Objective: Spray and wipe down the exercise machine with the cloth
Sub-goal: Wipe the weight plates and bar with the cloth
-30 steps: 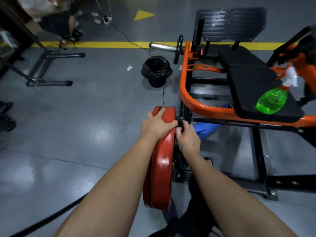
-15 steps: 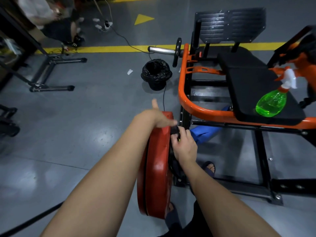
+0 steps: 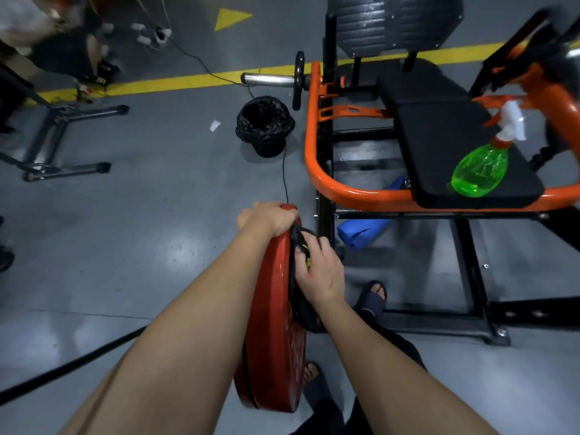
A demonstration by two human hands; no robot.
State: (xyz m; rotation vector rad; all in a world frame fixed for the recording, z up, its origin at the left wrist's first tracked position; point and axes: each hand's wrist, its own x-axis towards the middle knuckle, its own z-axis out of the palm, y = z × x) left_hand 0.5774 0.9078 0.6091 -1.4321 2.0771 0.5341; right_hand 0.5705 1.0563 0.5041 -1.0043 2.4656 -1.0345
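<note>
Far to the left of the left hand, we note a black metal stand (image 3: 62, 139) on the grey floor (image 3: 157, 215), with a yellow line (image 3: 188, 81) painted beyond it. Straight ahead of that hand, and well apart from it, stands a black-lined bin (image 3: 265, 125).

We find the left hand (image 3: 270, 216) gripping the top rim of an upright red weight plate (image 3: 273, 324), fingers curled over the edge. Just to its right, the right hand (image 3: 320, 273) holds a dark cloth (image 3: 299, 243) bunched in curled fingers and presses it against the plate's right face. A yellow-green patch shows on the cloth.

Beside the right wrist we record a sandalled foot (image 3: 373, 296) on the floor. Near the right hand, to its right, a blue roll (image 3: 367, 233) lies under the orange frame of the exercise machine (image 3: 314, 158).

Further right and ahead of the right hand, the machine's black seat pad (image 3: 439, 136) carries a green spray bottle (image 3: 480, 169) with a white trigger head. Neither hand touches it. We cannot tell whether the bottle stands or lies on the pad.
</note>
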